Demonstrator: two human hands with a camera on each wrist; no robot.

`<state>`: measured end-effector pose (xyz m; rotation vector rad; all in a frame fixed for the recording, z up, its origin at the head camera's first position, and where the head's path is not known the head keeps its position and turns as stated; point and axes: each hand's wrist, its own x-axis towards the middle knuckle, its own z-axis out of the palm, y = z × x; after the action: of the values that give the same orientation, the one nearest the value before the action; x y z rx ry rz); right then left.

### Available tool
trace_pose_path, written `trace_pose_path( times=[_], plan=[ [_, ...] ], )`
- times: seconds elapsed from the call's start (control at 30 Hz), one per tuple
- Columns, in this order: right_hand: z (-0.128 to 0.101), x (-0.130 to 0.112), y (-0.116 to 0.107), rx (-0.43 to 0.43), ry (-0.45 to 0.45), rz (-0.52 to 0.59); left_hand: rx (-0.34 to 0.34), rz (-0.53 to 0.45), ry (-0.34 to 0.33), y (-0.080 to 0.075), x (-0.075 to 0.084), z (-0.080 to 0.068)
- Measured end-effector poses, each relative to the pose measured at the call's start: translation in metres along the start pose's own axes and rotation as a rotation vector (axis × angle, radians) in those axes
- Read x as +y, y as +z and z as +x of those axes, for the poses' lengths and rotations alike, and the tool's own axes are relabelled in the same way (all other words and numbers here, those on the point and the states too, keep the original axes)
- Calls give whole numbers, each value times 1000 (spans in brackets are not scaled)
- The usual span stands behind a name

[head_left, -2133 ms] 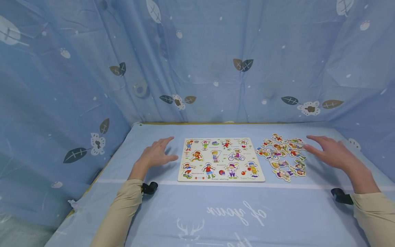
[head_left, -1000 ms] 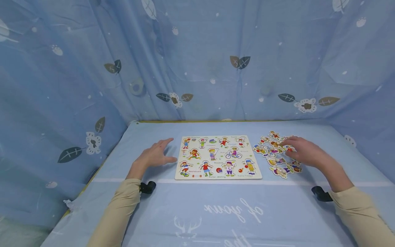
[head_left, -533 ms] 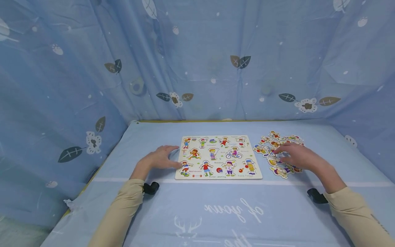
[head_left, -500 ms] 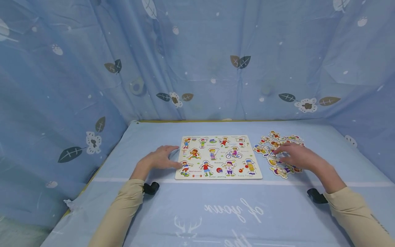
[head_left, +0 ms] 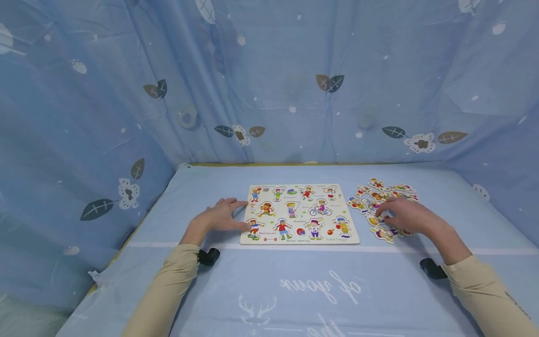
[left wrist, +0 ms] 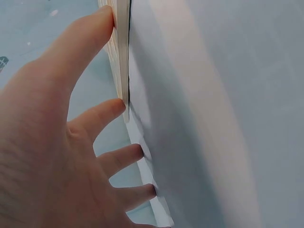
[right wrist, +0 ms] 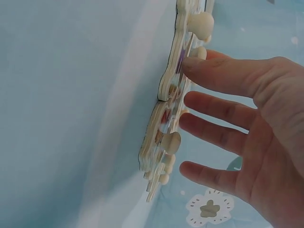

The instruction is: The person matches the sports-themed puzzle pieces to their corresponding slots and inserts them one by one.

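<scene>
We're looking down at a desk (head_left: 269, 290) w/ a pale blue printed cloth over it. The left hand (head_left: 219, 217) lies flat, fingers straight and spread, no pinch. Its fingertips (left wrist: 105, 14) press against the left edge of the puzzle board (head_left: 300, 214); the left wrist view shows the thumb and forefinger touching the board's side, the other fingers resting on the cloth just beside it. So the board sits directly right of that grip, touching it, lying flat w/ its printed sports figures facing up.

Over to the right hand (head_left: 406, 216): it rests on the pile of loose puzzle pieces (head_left: 381, 206), which lies just right of the board and apart from it. Fingers are fairly straight and slightly fanned. In the right wrist view the fingertips (right wrist: 199, 66) touch the tops of the pieces, next to the small wooden knobs (right wrist: 201, 23) sticking up from them. We can't tell if any piece is pinched; nothing looks lifted, and the pieces overlap flat under and ahead of that grip, w/ a few spilling out toward the far side.

Both forearms wear beige sleeves (head_left: 168, 285), and a small black wrist camera mount (head_left: 209, 256) shows below each wrist. Behind both grips, blue curtains (head_left: 269, 84) w/ leaf and flower prints hang around three sides of the desk.
</scene>
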<state>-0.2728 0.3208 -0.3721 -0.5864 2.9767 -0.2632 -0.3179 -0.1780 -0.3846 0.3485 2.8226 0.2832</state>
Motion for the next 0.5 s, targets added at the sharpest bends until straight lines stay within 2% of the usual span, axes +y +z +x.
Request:
trace_pose_path(
  times=[0.3,0.5],
  plan=[
    [2,1,1,-15,24,5,-6,-1,4,2,-1,3],
    [4,2,2,-39,31,26,-11,-19,4,2,-2,-2]
  ],
)
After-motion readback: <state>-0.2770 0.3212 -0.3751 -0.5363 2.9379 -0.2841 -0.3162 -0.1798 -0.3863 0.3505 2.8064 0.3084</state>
